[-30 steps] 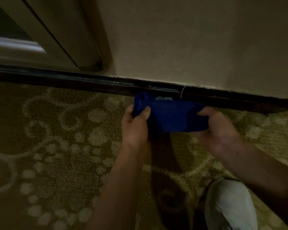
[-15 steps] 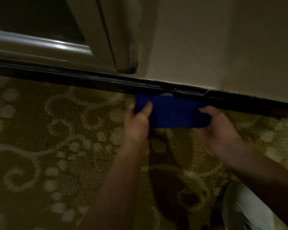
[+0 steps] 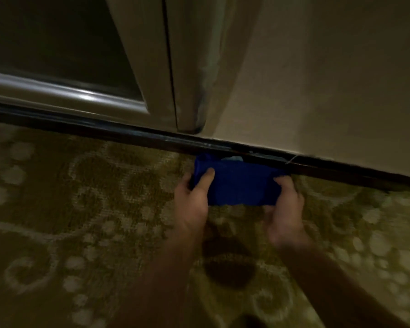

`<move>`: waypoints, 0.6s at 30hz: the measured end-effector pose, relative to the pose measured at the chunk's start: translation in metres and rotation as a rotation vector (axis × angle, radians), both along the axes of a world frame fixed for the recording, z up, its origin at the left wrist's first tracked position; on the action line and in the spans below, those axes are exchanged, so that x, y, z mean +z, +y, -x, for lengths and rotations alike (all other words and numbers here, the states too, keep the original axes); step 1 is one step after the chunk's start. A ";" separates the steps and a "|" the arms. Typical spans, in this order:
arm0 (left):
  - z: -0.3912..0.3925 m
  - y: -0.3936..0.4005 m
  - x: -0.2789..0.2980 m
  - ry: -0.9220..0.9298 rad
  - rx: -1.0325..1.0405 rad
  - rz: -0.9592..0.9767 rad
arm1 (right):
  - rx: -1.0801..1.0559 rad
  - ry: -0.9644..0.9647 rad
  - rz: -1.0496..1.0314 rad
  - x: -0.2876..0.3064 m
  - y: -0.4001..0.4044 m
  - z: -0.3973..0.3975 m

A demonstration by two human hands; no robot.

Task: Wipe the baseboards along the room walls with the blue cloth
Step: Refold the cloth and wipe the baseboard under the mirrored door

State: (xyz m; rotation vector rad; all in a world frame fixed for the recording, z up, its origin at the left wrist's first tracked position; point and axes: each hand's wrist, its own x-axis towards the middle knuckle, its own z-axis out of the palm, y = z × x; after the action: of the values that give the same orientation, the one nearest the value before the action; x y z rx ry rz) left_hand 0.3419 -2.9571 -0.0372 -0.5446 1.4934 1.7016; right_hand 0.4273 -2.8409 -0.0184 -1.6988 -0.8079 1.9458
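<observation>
Both my hands are on the blue cloth (image 3: 240, 183), folded into a flat pad. My left hand (image 3: 193, 205) grips its left end: thumb curled over the front face, the other fingers tucked behind and out of sight. My right hand (image 3: 285, 211) grips the right end: thumb on the front near the top right corner, the rest hidden behind the cloth.

Landmark is the baseboard (image 3: 133, 134), a dark glossy strip running from the left edge down toward the right edge. The cloth's top edge sits against the baseboard's lower face, its bottom edge hanging over the carpet (image 3: 57, 233). A small pale patch shows at the cloth's top edge, right at the baseboard; I can't tell what it is.

Above the baseboard, left of the cloth: a door frame (image 3: 156, 67) with a shiny metal rail (image 3: 64, 95) along its foot. Above the baseboard, right of the cloth: a plain beige wall (image 3: 329, 79). Below the baseboard: olive carpet with pale scrolls and dots.

No brand, label or text is readable anywhere; the frame is dim and slightly blurred.
</observation>
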 end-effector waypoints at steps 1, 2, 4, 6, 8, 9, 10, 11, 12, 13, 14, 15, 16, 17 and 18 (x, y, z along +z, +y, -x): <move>-0.002 -0.001 -0.004 0.017 -0.013 -0.015 | -0.006 0.021 -0.005 -0.002 -0.002 -0.002; -0.004 -0.003 -0.006 0.018 -0.023 -0.036 | -0.028 0.043 -0.011 -0.002 -0.005 -0.004; -0.002 -0.004 -0.009 0.029 -0.053 -0.048 | -0.084 0.033 -0.006 -0.001 -0.007 -0.005; 0.000 -0.004 -0.012 0.050 -0.076 -0.027 | -0.153 -0.008 -0.001 0.001 -0.009 0.005; 0.001 -0.001 -0.011 0.075 -0.087 0.002 | -0.233 -0.024 -0.041 0.004 -0.012 0.018; 0.002 0.002 -0.010 0.070 -0.063 0.022 | -0.251 -0.030 -0.069 0.007 -0.012 0.024; 0.002 0.004 -0.009 0.055 -0.029 0.035 | -0.260 -0.022 -0.087 0.009 -0.011 0.029; 0.003 0.005 -0.009 0.046 -0.006 0.033 | -0.258 -0.007 -0.076 0.011 -0.010 0.031; 0.004 0.006 -0.007 0.042 0.003 0.032 | -0.245 0.011 -0.064 0.008 -0.009 0.031; 0.003 0.008 -0.005 0.040 0.008 0.039 | -0.222 0.012 -0.055 0.004 -0.009 0.028; 0.002 0.008 -0.004 0.041 0.021 0.057 | -0.197 0.010 -0.054 0.003 -0.009 0.025; 0.000 0.010 -0.005 0.046 0.030 0.067 | -0.180 0.008 -0.062 0.003 -0.009 0.022; -0.002 0.011 -0.005 0.053 0.031 0.070 | -0.172 -0.002 -0.075 0.003 -0.010 0.022; -0.004 0.013 -0.004 0.057 0.026 0.066 | -0.160 -0.008 -0.095 0.002 -0.009 0.022; -0.005 0.014 -0.003 0.055 0.032 0.063 | -0.144 -0.013 -0.108 0.001 -0.007 0.020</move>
State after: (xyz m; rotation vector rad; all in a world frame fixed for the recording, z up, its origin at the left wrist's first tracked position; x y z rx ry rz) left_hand 0.3474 -2.9431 -0.0404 -0.5614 1.5895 1.7120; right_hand 0.4070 -2.8477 -0.0176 -1.6598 -0.7585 1.7655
